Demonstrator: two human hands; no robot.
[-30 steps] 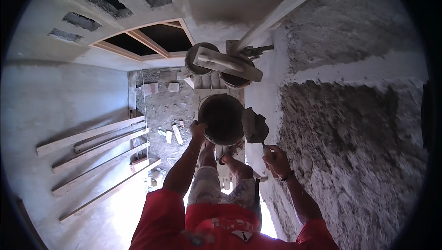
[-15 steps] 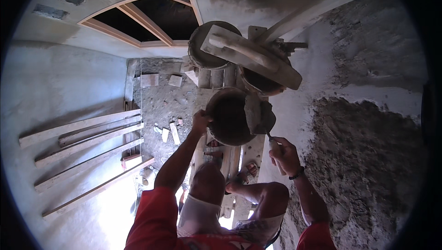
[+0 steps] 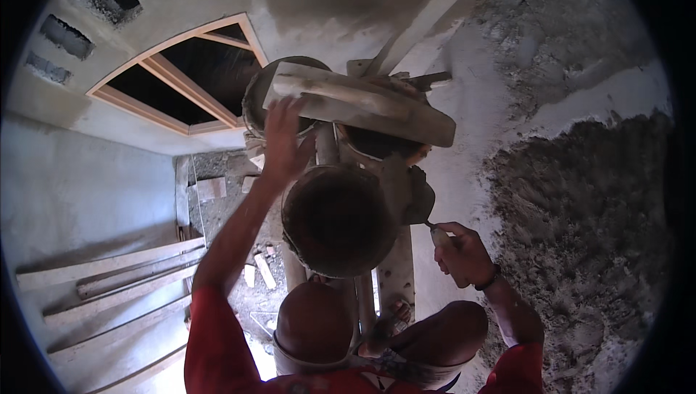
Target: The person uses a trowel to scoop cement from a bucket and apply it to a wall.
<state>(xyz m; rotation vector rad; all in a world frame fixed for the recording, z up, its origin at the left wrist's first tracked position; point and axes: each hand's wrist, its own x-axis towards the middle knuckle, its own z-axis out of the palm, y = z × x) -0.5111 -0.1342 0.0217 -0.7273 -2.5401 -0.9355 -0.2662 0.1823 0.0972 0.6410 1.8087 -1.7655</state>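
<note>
In a half-plastered room seen from above, bare unfinished wall [image 3: 580,263] fills the right side, and pale boards [image 3: 116,255] lie in a row along the left. At the far left, an orange-brown wooden frame [image 3: 165,75] surrounds a dark opening. A dark round bucket [image 3: 288,245] stands in the middle, just beyond the person's bare knees and between them and two more buckets. Of those, the far left bucket [image 3: 254,115] sits partly behind the left forearm's hand, and the far right bucket [image 3: 384,145] is partly covered from above. Across both lies a wooden float [image 3: 391,115], a pale, smeared board with a raised handle.

The left hand [image 3: 285,144] is outstretched with fingers spread and holding nothing, at the float's left end; whether it touches cannot be told. The right hand [image 3: 465,258] grips the light handle of a trowel [image 3: 420,198], whose blade, coated in wet grey mortar [image 3: 395,185], is at the middle bucket's right rim.

The trowel's long axis runs from near right to far left, blade pointing away from the person. The float's long axis runs left to right, its left end slightly farther away
</note>
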